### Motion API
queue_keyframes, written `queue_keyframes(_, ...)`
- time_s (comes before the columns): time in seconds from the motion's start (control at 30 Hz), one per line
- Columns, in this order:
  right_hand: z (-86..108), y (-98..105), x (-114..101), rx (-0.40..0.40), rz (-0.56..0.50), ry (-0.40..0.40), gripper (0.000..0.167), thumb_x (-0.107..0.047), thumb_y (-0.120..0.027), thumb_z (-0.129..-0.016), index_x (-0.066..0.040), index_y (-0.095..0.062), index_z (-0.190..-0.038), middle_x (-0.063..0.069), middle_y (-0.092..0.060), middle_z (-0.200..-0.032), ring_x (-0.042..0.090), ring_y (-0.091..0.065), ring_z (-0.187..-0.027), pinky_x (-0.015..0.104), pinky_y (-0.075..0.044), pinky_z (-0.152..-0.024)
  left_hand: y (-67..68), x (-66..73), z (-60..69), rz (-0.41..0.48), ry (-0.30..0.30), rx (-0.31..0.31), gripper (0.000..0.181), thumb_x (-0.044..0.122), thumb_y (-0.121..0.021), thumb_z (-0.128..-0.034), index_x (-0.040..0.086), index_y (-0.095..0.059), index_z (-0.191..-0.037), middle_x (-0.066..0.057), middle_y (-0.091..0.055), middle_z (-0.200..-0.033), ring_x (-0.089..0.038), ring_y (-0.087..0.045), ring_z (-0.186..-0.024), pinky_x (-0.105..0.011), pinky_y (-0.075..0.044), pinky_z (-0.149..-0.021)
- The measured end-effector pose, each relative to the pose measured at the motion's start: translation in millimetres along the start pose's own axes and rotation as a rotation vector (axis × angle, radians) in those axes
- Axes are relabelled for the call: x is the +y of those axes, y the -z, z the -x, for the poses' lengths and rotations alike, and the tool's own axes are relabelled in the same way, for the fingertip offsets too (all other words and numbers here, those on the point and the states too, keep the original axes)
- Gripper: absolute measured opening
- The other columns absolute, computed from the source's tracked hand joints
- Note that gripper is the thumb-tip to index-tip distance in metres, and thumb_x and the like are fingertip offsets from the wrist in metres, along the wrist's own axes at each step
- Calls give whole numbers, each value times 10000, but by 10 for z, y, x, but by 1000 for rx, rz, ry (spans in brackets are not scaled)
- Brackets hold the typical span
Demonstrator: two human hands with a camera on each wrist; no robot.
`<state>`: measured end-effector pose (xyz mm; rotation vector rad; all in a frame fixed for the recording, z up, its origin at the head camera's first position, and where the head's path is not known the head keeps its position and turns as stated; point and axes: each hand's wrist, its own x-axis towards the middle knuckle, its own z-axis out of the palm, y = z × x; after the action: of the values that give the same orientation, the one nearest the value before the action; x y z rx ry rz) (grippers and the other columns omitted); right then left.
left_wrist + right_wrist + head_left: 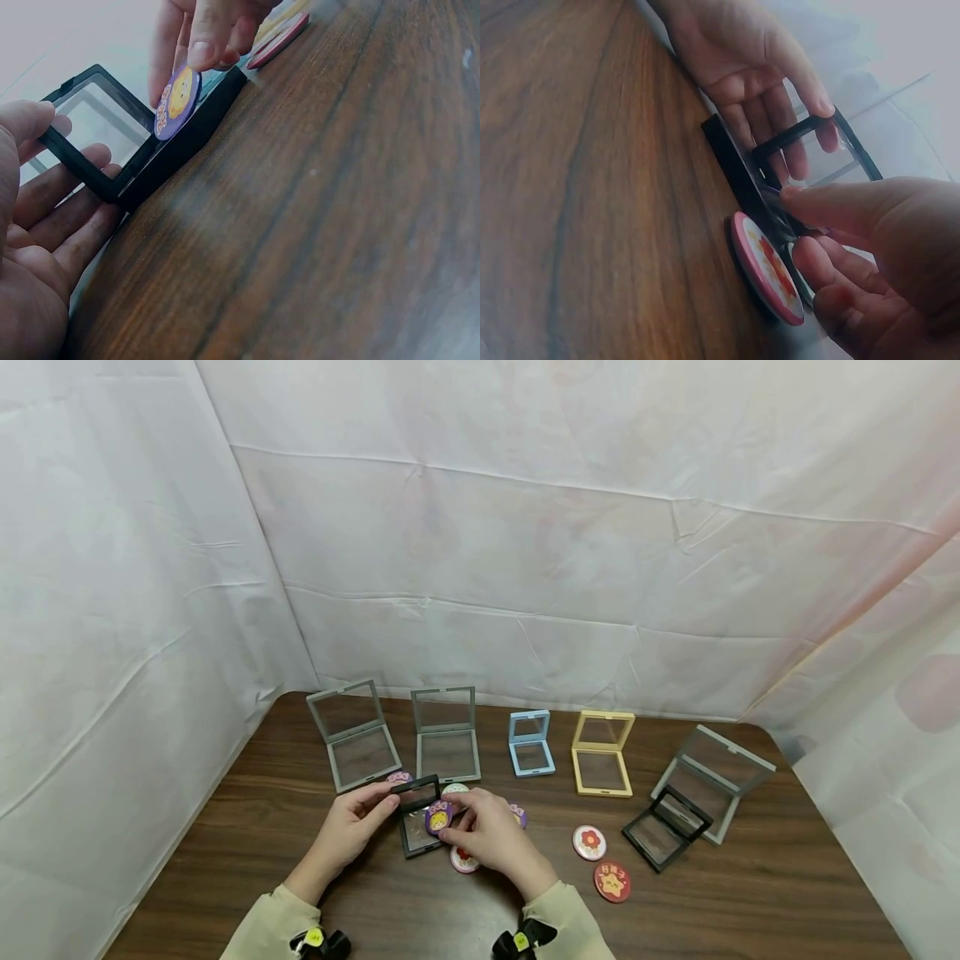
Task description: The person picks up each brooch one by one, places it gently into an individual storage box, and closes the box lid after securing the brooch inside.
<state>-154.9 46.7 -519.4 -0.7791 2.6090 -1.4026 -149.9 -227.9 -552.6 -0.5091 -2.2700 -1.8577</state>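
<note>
My left hand (347,828) pinches the raised lid of a small black display frame (414,837) with clear film windows, between thumb and fingers at its left edge. The frame's other half lies on the table. Over that half, my right hand (497,839) holds a round purple button badge (438,817) with a yellow figure. In the left wrist view the badge (180,101) stands tilted within the opened frame (82,166). A white badge with a pink rim and red flower (769,268) lies beside the frame, partly below my right hand. Most of the purple badge is hidden in the right wrist view.
Behind stand opened grey frames (362,756) (448,756), a blue frame (532,758) and a yellow frame (603,772). At right, a black frame (654,864) overlaps a grey one (731,789). A flower badge (589,842) and a red badge (612,882) lie nearby.
</note>
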Motion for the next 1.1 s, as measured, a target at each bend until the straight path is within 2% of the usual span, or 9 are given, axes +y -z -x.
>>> queue_keyframes(0.17, -9, 12, 14, -23, 64, 22, 466, -144, -914, -908, -37, -757, -1334, 63, -663, -1027, -24, -591, -740, 200, -514, -667, 7, -12, 0, -2, 12, -9, 210, -21, -675, -1063, -58, -762, -1250, -244, -773, -1207, -34, -733, -1065, -194, -584, -867)
queue_keyframes(0.33, -9, -8, 1, -42, 87, 27, 447, -159, -908, -921, -47, -763, -1328, 44, -616, -1003, -13, -554, -754, 203, -499, -684, 17, -12, -2, 9, 1, -36, 217, -14, -662, -1074, -40, -762, -1264, -270, -768, -1210, -106, -752, -1102, -203, -587, -892)
queue_keyframes(0.57, -20, -69, -27, -15, 151, 46, 452, -166, -901, -921, -40, -757, -1330, 29, -653, -1089, 47, -589, -830, 211, -509, -750, 11, -5, -11, 20, -14, -45, 210, -39, -650, -1070, -62, -756, -1250, -287, -764, -1192, -103, -750, -1084, -194, -583, -866)
queue_keyframes(0.77, -20, -106, -25, 15, 162, 69, 427, -129, -909, -902, -27, -754, -1287, 61, -712, -1128, 82, -644, -864, 211, -544, -785, 7, -3, -15, 32, -11, -49, 205, -38, -649, -1071, -63, -756, -1245, -263, -774, -1186, -95, -749, -1087, -197, -585, -877)
queue_keyframes(0.97, -11, -124, -8, 19, 162, 85, 399, -141, -905, -907, -57, -772, -1274, 49, -675, -1099, 75, -615, -857, 217, -532, -771, 9, -4, -17, 46, -23, -66, 213, -40, -638, -1077, -55, -755, -1255, -259, -776, -1194, -124, -755, -1116, -208, -587, -910)
queue_keyframes(1.1, -4, -147, 5, 13, 170, 85, 400, -162, -891, -918, -62, -773, -1287, 43, -658, -1100, 66, -598, -858, 211, -525, -767, 6, -5, -7, 48, -13, -49, 217, -42, -649, -1071, -65, -750, -1261, -215, -782, -1212, -104, -750, -1115, -205, -585, -913)
